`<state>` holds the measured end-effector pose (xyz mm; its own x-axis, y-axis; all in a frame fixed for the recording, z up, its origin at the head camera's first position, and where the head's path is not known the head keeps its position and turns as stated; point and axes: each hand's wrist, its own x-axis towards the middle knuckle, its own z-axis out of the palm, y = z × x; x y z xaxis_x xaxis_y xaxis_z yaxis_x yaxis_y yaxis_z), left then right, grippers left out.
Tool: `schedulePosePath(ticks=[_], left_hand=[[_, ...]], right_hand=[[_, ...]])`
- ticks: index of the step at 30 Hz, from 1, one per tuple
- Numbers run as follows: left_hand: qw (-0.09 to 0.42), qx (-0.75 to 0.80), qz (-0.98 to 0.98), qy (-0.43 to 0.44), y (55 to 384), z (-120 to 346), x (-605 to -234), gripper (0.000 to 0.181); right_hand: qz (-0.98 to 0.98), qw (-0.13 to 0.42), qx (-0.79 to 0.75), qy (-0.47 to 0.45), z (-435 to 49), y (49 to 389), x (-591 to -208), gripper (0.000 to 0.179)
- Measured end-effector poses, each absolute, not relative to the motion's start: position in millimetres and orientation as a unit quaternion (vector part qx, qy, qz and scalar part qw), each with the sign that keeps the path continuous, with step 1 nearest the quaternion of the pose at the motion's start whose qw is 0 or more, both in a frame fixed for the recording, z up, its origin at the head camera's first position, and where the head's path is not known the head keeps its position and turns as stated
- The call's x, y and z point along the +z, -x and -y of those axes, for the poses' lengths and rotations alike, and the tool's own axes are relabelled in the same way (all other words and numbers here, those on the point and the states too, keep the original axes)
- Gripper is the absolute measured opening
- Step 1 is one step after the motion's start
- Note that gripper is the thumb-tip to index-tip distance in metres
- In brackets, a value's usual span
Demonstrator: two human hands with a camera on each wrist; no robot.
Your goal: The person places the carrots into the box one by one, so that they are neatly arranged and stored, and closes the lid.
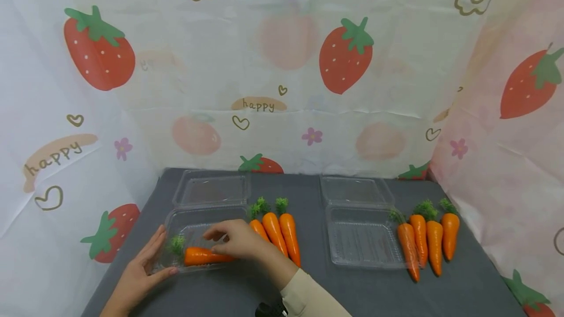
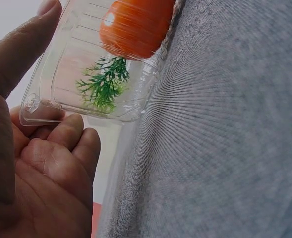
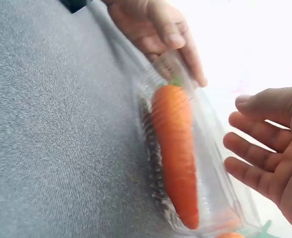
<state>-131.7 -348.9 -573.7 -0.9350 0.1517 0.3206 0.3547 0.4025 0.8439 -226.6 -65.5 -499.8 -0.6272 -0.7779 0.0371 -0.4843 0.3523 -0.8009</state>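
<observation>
In the head view, an orange toy carrot [image 1: 202,256] with a green frilly top [image 1: 177,245] lies lengthwise along the front side of the left clear plastic box [image 1: 194,214]. My left hand [image 1: 140,273] rests against the box's left front corner, thumb along the front wall and extended fingers along the left side. Above the carrot hovers my right hand [image 1: 242,239], and its lower fingers are partly hidden. The right wrist view shows that hand [image 3: 272,144] with spread fingers and nothing between them, apart from the carrot [image 3: 175,153].
Three carrots [image 1: 288,236] lie just right of the left box, partly behind my right forearm. A second clear box [image 1: 365,238] stands farther right with its lid [image 1: 357,191] folded back. Several carrots [image 1: 435,243] lie at its right side, one overlapping its edge. Printed curtains [image 1: 282,62] surround the grey table.
</observation>
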Motion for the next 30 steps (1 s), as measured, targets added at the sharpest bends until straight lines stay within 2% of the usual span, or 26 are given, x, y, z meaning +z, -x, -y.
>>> schedulePosePath(ticks=[16,22,30], left_hand=[[0.106,-0.525,0.830,0.158,134.1,349.2,-574.6,0.091],[0.103,-0.524,0.831,0.156,133.6,349.9,-574.1,0.092],[0.098,-0.516,0.839,0.144,131.9,350.7,-574.5,0.092]], right_hand=[[-0.812,0.089,-0.480,0.320,11.3,200.5,-487.2,0.031],[-0.827,0.032,-0.485,0.283,-6.6,196.6,-494.5,0.032],[-0.831,-0.017,-0.510,0.222,-27.6,192.1,-503.7,0.035]])
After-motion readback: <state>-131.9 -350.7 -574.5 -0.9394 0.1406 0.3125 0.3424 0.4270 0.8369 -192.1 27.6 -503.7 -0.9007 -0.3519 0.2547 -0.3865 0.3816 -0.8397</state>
